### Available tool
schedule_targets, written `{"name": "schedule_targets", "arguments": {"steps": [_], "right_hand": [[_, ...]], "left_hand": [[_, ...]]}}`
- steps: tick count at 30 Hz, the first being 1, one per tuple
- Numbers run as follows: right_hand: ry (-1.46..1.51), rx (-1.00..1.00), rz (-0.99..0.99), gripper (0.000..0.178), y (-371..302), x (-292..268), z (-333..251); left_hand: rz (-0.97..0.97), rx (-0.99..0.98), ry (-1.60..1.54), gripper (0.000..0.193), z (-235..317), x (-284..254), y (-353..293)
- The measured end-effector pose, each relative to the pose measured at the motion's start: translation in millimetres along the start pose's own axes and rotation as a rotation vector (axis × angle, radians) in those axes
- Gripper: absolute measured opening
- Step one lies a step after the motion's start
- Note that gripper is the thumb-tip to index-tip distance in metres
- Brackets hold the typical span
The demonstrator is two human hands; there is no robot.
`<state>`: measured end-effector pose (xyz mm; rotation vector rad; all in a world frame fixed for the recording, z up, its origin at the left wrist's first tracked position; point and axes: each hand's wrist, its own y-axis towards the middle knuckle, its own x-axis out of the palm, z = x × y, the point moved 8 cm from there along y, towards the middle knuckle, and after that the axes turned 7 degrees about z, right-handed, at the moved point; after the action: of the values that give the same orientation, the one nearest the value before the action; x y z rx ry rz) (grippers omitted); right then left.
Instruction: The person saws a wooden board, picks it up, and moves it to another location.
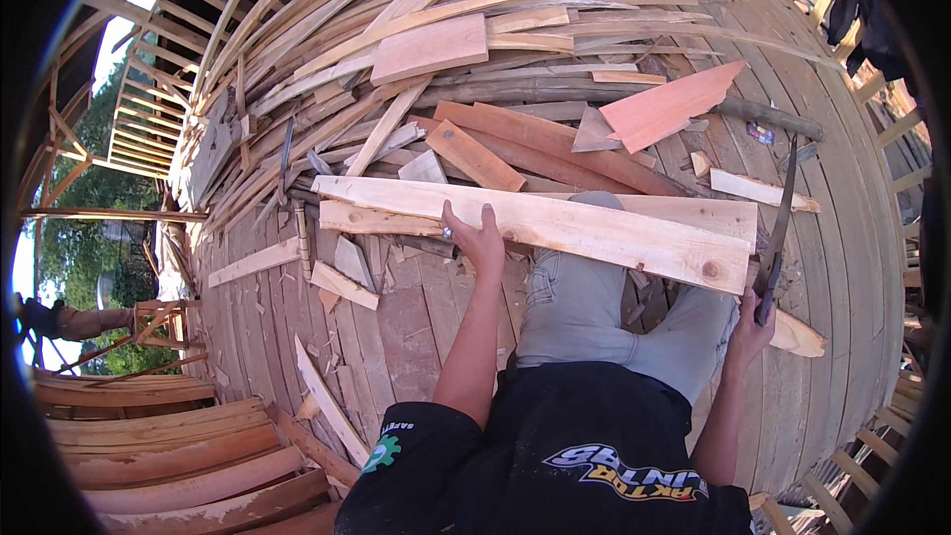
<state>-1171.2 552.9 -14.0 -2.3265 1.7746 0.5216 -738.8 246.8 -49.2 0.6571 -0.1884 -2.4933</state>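
Note:
A long pale plank [594, 231] lies across my lap, tilted slightly down to the right. My left hand [477, 238] grips its near edge left of the middle, with a ring on one finger. Behind it, a second pale board [693, 215] shows along the far side, partly covered by the first. My right hand [750, 332] is wrapped round the dark handle of a machete [778, 218], just beyond the plank's right end. The machete's long blade points up and away, close to the plank's end; I cannot tell whether they touch.
Long timber strips [327, 89] are heaped across the far side of the plank floor [832, 287]. Reddish offcuts [674, 104] and a dark round pole [768, 117] lie ahead. Split scraps [332, 401] litter the left. Curved timber ribs [178, 446] rise at lower left.

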Motion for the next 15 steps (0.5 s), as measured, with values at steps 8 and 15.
{"name": "schedule_targets", "arguments": {"steps": [8, 15], "right_hand": [[0.193, -0.002, -0.076, 0.022, 20.4, 30.8, -1.9], [0.225, -0.015, -0.031, 0.014, 58.3, 35.5, 13.8]], "left_hand": [[-0.092, -1.108, -1.069, 0.05, -150.8, 25.4, 38.9], [-0.038, -1.014, -1.036, 0.036, -158.7, 43.4, 37.6]]}}
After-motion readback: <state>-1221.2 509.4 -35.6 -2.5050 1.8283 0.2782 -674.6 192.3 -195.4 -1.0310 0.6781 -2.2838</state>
